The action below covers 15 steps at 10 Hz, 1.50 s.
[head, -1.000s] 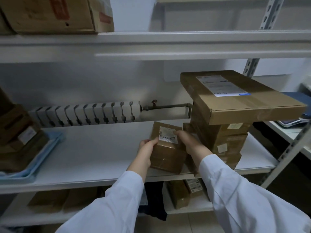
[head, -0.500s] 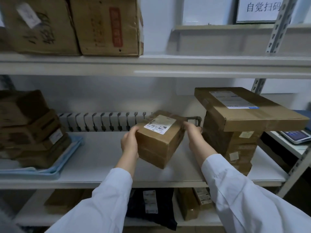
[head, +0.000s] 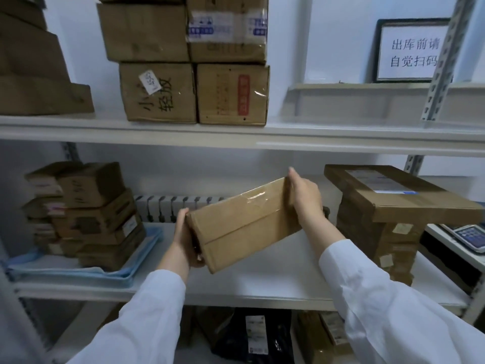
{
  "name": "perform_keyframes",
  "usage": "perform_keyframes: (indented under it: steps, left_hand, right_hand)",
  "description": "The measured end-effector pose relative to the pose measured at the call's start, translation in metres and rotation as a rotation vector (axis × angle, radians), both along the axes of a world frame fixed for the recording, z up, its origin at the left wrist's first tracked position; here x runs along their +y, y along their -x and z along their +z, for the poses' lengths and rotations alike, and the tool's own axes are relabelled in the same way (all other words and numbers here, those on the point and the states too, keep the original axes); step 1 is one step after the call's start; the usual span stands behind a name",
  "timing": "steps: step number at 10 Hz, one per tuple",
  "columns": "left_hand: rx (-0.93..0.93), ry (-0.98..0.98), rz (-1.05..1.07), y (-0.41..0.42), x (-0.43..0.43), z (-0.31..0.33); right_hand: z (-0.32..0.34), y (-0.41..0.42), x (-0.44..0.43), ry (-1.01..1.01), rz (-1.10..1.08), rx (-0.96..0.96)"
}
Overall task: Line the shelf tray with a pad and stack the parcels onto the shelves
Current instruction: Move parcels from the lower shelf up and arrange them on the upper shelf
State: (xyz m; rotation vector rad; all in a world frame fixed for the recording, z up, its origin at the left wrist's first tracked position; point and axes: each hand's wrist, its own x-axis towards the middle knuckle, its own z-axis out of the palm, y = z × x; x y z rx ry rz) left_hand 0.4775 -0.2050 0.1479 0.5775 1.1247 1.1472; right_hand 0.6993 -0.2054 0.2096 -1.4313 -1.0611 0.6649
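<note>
White metal shelves stand against a pale wall, with a radiator showing behind the middle level. At the left end of that level a blue pad lies under a pile of small boxes, reaching right up to the front edge. Bare white shelf runs from there to the taller pile of flat boxes on the right, leaving open room in the middle. Over this gap the left hand wraps the lower end of a brown taped parcel, while the right hand closes on its raised end. The parcel hangs tilted, clear of the shelf. Larger cartons fill the upper shelf, and a framed notice sits upper right.
</note>
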Motion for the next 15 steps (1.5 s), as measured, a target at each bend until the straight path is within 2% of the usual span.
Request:
perform_keyframes:
  steps: [1,2,3,4,5,6,7,10,11,13,14,15]
  left_hand:
    - [-0.037,-0.055,-0.120,0.009,-0.017,0.010]
    - [-0.191,-0.012,-0.173,0.017,-0.027,0.007]
    - [-0.172,-0.108,-0.120,0.021,-0.034,0.018]
    - [-0.554,-0.110,0.229,0.026,-0.057,0.043]
    - [-1.181,-0.305,0.129,0.041,-0.068,0.053]
    - [-0.258,-0.458,-0.438,0.042,-0.059,0.057]
    - [-0.167,-0.545,-0.496,0.045,-0.059,0.071]
    - [-0.049,-0.739,-0.335,0.018,-0.063,0.129]
    - [-0.047,-0.784,-0.325,0.002,-0.066,0.145]
    - [-0.127,-0.813,-0.231,-0.034,-0.066,0.171]
    - [-0.133,-0.841,-0.222,-0.051,-0.065,0.181]
    - [-0.138,-0.871,-0.185,-0.069,-0.064,0.188]
  right_hand:
    - [0.018,0.010,-0.014,0.028,0.046,-0.111]
    - [0.033,0.016,-0.027,0.022,0.049,-0.144]
    - [0.045,0.012,-0.037,0.031,0.029,-0.179]
    - [0.054,0.004,-0.044,0.006,0.006,-0.139]
    - [0.060,-0.003,-0.051,-0.016,0.003,-0.089]
    - [0.064,-0.005,-0.054,-0.074,-0.025,-0.077]
    - [0.073,-0.005,-0.056,-0.132,-0.042,-0.087]
    - [0.127,-0.024,-0.057,-0.327,-0.099,-0.253]
    - [0.144,-0.037,-0.056,-0.408,-0.108,-0.283]
    - [0.156,-0.065,-0.053,-0.613,-0.115,-0.214]
    - [0.159,-0.076,-0.047,-0.644,-0.078,-0.131]
    - [0.157,-0.086,-0.037,-0.593,-0.105,-0.171]
